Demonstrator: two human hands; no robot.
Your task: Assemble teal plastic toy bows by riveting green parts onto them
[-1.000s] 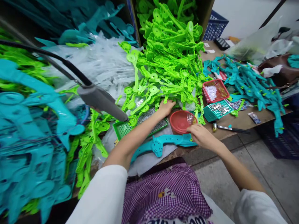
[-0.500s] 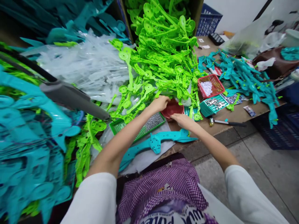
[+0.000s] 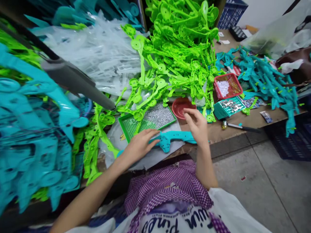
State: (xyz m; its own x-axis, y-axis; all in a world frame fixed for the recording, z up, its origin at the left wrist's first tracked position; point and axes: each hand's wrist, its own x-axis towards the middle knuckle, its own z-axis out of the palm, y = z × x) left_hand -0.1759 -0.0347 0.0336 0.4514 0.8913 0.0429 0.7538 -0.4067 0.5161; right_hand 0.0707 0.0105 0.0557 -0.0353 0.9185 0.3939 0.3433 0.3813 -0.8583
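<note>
A teal plastic part [image 3: 165, 142] lies across a pale sheet at the table's front edge. My left hand [image 3: 142, 144] is closed around its left portion, with the thumb below and the fingers above. My right hand [image 3: 198, 126] is raised over the part's right end, in front of a red bowl [image 3: 177, 113]. Its thumb and fingertips are close together in a pinch; anything between them is too small to make out. Just behind the part, a green tray [image 3: 126, 129] holds many small metallic pieces [image 3: 159, 116].
Bright green parts [image 3: 179, 58] are heaped behind the tray, beside clear bagged parts [image 3: 92, 61]. Teal parts [image 3: 31, 149] fill the left. A grey pole [image 3: 73, 81] slants in there. To the right are a red basket [image 3: 228, 85], a teal box of discs [image 3: 229, 106] and a hammer [image 3: 239, 127].
My left hand has moved from the red bowl down and left onto the teal part. My right hand has lifted from the bowl and come nearer. The view has shifted slightly.
</note>
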